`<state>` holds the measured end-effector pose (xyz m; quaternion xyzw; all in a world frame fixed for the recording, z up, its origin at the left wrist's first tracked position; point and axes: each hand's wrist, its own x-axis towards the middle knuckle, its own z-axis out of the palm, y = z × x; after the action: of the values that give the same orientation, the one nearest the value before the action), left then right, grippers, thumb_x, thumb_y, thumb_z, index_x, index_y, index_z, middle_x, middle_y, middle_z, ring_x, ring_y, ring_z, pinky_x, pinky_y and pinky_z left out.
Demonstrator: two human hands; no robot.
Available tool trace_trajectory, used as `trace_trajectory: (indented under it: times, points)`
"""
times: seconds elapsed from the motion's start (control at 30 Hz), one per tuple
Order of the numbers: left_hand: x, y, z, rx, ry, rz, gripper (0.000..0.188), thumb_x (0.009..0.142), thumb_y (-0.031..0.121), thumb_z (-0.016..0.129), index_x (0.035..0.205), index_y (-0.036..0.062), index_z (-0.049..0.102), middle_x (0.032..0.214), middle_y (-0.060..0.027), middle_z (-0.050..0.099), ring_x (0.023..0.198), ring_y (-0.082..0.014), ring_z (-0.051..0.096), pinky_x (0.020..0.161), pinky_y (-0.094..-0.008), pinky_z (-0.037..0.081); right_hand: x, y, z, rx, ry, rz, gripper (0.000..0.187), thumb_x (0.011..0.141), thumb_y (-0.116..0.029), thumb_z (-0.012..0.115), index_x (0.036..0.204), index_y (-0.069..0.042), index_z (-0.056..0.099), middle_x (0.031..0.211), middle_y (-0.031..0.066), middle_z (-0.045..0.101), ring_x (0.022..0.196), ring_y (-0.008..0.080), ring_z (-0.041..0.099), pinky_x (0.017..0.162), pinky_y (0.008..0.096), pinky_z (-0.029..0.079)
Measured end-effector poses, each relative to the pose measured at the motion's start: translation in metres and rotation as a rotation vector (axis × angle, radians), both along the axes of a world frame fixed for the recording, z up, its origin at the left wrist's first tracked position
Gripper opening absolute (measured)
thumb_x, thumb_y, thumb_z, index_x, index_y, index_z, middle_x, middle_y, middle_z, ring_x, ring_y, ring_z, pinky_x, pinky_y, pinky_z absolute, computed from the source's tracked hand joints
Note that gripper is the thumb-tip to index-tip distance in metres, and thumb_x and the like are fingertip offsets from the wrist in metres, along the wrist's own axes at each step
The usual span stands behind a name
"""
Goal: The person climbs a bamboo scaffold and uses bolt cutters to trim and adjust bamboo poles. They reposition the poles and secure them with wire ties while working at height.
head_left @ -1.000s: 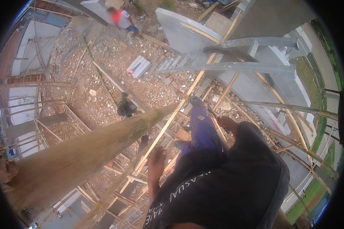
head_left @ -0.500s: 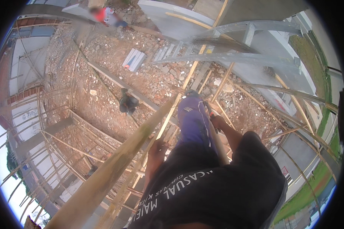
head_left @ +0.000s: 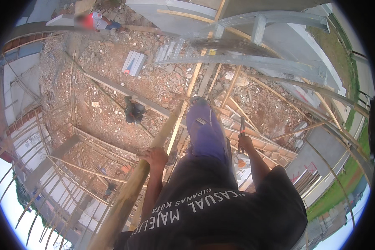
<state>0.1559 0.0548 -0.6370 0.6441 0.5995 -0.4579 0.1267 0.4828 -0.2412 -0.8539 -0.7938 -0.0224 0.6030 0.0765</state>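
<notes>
Wooden pole (head_left: 131,187) gripped above brick rubble (head_left: 164,85)

A grey curved frame (head_left: 254,60) and wooden battens (head_left: 193,83) cross the space ahead. Below, 2 others are in view: a person in red and white (head_left: 99,21) and a person in dark clothes (head_left: 135,111); a stack of pale slabs (head_left: 135,60) lies between them. White lettering (head_left: 187,206) runs in 2 lines over the black shirt (head_left: 246,216). The wooden pole slants from lower left toward upper middle; the left hand's (head_left: 155,157) fingers curl over it. The right hand's (head_left: 246,143) fingers close around a slim tool (head_left: 242,124) – its dark end pointing forward.
</notes>
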Motion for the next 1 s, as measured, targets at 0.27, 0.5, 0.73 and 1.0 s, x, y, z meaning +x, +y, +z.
trace_trajectory:
  times: [0.27,0.5,0.73,1.0]
  points:
    - [-0.02,0.007,-0.009,-0.078,0.085,-0.108,0.036,0.087,0.021,0.055,0.113,-0.003,0.063,0.12,-0.0222,0.052,0.116,-0.0446,0.05,0.097,-0.0738,0.029,0.012,-0.038,0.005,0.073,0.021,0.069,0.024,0.091,-0.027,0.056,0.084,-0.005,0.06,0.062,0.0051,0.062,0.055,0.0188,0.064,0.048,0.0322,0.051]
    - [-0.012,0.007,-0.003,-0.062,0.05,-0.129,0.037,0.088,0.027,0.057,0.111,-0.0003,0.065,0.117,-0.02,0.053,0.113,-0.0416,0.051,0.099,-0.0715,0.03,0.009,0.025,0.07,-0.039,0.016,-0.113,0.044,0.092,-0.041,0.054,0.077,-0.001,0.063,0.061,0.01,0.061,0.047,0.022,0.06,0.043,0.035,0.048]
    - [-0.014,0.006,-0.005,-0.05,0.117,-0.167,0.04,0.089,0.027,0.055,0.118,0.0011,0.064,0.125,-0.0224,0.053,0.115,-0.04,0.052,0.098,-0.0692,0.031,0.009,0.043,0.1,0.103,-0.064,-0.188,0.043,0.091,-0.04,0.056,0.076,0.0,0.063,0.06,0.0098,0.06,0.046,0.0207,0.058,0.041,0.0346,0.046]
    - [-0.032,-0.011,-0.004,0.072,-0.025,-0.215,0.039,0.088,0.024,0.051,0.114,-0.0016,0.065,0.119,-0.0238,0.057,0.112,-0.0404,0.054,0.098,-0.0679,0.031,-0.015,0.017,0.091,-0.022,-0.075,0.013,0.045,0.09,-0.038,0.056,0.069,0.001,0.062,0.059,0.0121,0.059,0.048,0.0233,0.059,0.045,0.0386,0.047]
